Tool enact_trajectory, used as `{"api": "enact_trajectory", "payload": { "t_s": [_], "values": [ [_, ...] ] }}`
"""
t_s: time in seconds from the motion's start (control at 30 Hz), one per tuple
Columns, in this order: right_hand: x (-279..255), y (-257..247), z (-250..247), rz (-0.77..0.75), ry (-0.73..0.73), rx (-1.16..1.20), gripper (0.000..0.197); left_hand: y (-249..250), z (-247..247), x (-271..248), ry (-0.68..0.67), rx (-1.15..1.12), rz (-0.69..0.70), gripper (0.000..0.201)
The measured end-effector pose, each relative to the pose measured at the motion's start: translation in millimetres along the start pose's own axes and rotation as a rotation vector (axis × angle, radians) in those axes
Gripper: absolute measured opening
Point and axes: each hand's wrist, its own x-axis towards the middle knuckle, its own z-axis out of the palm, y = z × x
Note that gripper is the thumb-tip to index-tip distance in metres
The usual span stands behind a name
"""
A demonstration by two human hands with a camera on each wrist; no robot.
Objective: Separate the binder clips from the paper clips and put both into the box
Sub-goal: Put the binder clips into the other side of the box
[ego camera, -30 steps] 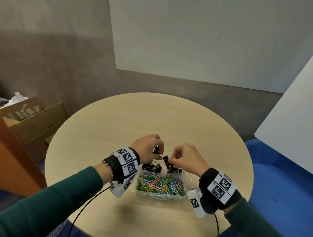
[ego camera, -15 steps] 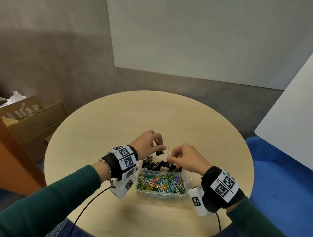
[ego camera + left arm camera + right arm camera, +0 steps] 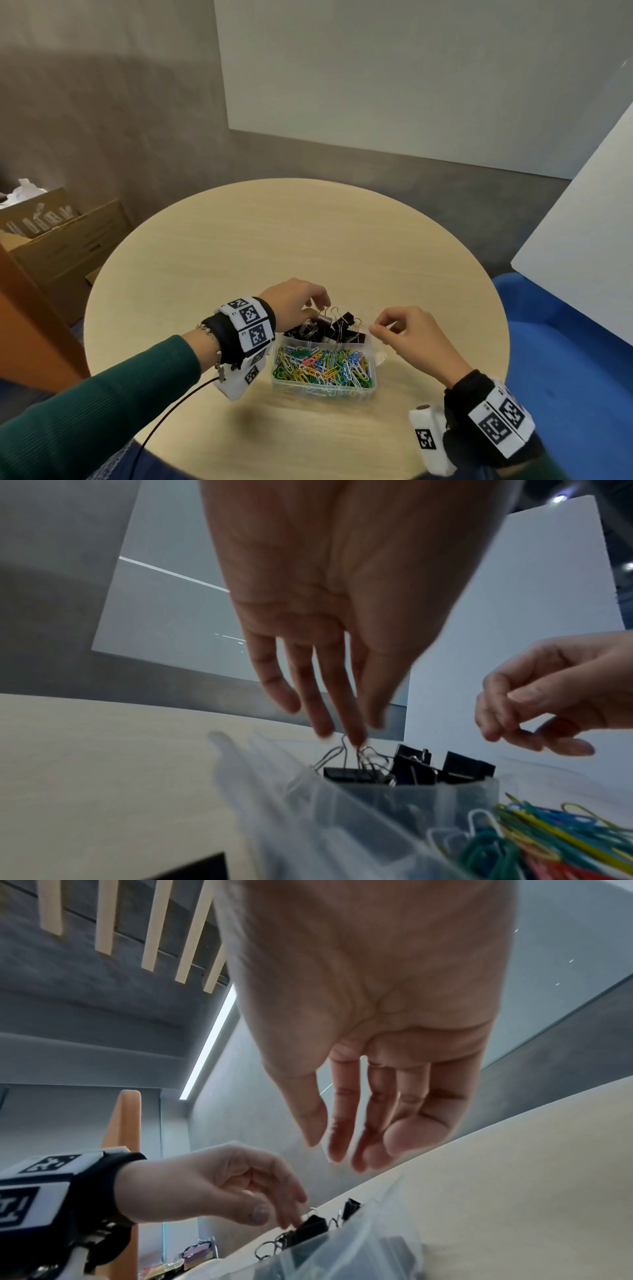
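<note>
Just left of centre in the head view, our left hand (image 3: 294, 303) reached down with loose, nearly straight fingers, the tips brushing the wire handles of the binder clips (image 3: 329, 329), we judged to settle them into their section; whether they pinched a handle, we could not tell. Our right hand (image 3: 407, 334), lower right of centre, hung loosely curled and held nothing. Both hovered over the box (image 3: 323, 389) on the table (image 3: 274, 240), its nearer section full of paper clips (image 3: 322, 365).
</note>
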Motion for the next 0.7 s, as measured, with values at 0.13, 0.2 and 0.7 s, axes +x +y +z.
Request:
{"api": "enact_trajectory", "payload": {
  "t_s": [0.13, 0.2, 0.7],
  "values": [
    [-10.9, 16.7, 1.0, 0.005, 0.001, -0.038, 0.019, -9.6, -2.3, -9.3, -0.128, -0.07, 0.048, 0.028],
    [-15.4, 23.9, 4.5, 0.031, -0.099, -0.048, 0.039, -16.4, -8.0, -14.9, -0.004, -0.086, 0.043, 0.028],
    [-21.3, 36.9, 11.2, 0.036, -0.236, 0.101, 0.049, -66.1, -0.8, -41.9, -0.2, 0.034, -0.264, 0.029]
  ]
}}
